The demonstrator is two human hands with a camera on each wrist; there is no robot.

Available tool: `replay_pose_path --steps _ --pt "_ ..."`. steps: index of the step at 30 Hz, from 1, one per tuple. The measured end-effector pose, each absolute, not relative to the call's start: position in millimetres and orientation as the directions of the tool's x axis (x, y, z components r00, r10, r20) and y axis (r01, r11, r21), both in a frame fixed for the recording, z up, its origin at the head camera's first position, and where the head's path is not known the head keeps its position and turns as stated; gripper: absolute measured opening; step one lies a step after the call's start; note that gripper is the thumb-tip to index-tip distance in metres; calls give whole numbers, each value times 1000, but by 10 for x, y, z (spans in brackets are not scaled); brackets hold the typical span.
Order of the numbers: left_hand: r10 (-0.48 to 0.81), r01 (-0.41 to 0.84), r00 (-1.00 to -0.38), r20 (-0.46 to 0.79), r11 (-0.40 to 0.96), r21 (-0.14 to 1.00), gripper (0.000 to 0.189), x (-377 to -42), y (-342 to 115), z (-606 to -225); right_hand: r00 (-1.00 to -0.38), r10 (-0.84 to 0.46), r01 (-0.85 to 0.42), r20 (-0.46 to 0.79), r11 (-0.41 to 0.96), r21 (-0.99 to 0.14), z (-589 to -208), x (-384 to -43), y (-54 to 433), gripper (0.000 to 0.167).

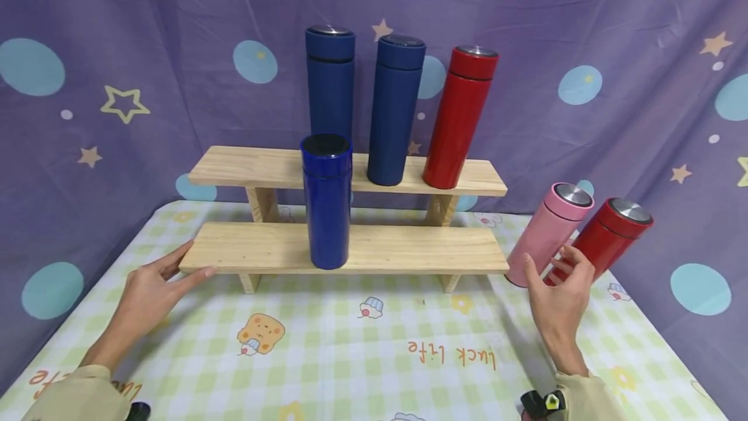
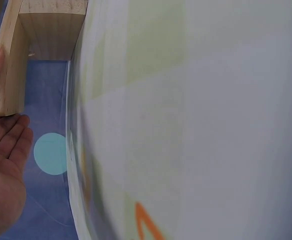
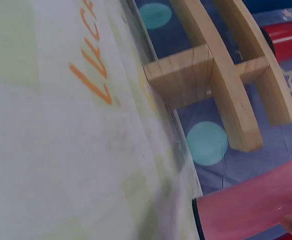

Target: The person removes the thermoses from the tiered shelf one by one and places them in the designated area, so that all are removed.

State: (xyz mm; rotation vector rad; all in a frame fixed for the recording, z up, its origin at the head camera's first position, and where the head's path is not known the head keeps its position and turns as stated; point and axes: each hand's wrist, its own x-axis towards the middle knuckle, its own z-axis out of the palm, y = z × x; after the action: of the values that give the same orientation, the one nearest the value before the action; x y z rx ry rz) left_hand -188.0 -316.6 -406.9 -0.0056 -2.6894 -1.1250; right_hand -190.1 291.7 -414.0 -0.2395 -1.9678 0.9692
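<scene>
A two-tier wooden shelf (image 1: 257,249) stands on the table. My left hand (image 1: 153,291) grips the left end of its lower board, thumb at the front edge; the left wrist view shows fingers at the board's end. On the right, my right hand (image 1: 561,297) holds a pink thermos (image 1: 543,239), thumb and fingers on either side of its body. In the right wrist view the thermos (image 3: 251,205) has its dark base near the tablecloth. Just right of it, a red thermos (image 1: 613,232) is partly hidden by the fingers and the pink one. A glossy blue thermos (image 1: 327,206) stands on the lower board.
On the upper board stand two dark blue thermoses, one at the left (image 1: 331,83) and one in the middle (image 1: 396,112), and a taller red thermos (image 1: 461,119) at the right. A checked tablecloth (image 1: 327,336) covers the table, and a purple curtain (image 1: 175,51) hangs behind.
</scene>
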Motion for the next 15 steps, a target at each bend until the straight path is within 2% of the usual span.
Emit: replay_pose_path --steps 4,11,15 --pt "-87 85 -974 207 711 698 83 -1881 -3158 -4057 -586 533 -150 610 669 -728 -4157 -1953 2960 70" --pt "-87 80 -976 200 713 697 84 -1880 -3157 -4047 -651 533 -83 541 658 -748 -4200 -2041 2985 81" --pt "-84 81 -977 198 708 701 84 -1881 -3163 -4051 -652 545 -78 527 643 -761 -4217 -2120 3013 82"
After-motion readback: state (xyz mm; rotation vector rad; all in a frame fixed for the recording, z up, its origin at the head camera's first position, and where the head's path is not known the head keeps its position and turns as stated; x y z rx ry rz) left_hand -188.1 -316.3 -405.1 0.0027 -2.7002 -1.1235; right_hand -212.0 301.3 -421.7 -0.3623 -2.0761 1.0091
